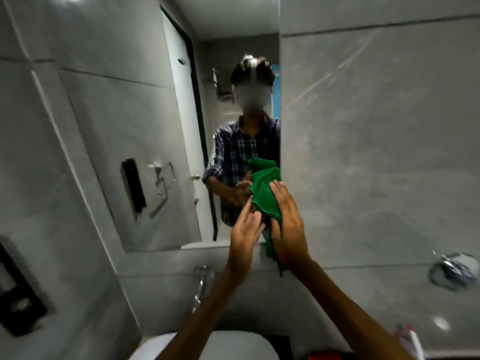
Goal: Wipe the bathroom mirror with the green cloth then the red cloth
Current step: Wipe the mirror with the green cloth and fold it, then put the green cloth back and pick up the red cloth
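Green cloth [265, 193] apparently gripped by right hand [288, 229] fingers [279, 189].

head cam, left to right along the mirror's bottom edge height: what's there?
Black wall panel → mirror → left hand → green cloth → right hand → chrome wall fixture.

No legible text or labels

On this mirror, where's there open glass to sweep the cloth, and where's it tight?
Open glass: the wide left stretch of the mirror, from its left and bottom edges across to the hands. Tight: the lower right corner, where the left hand and right hand bunch the green cloth by the mirror's right edge.
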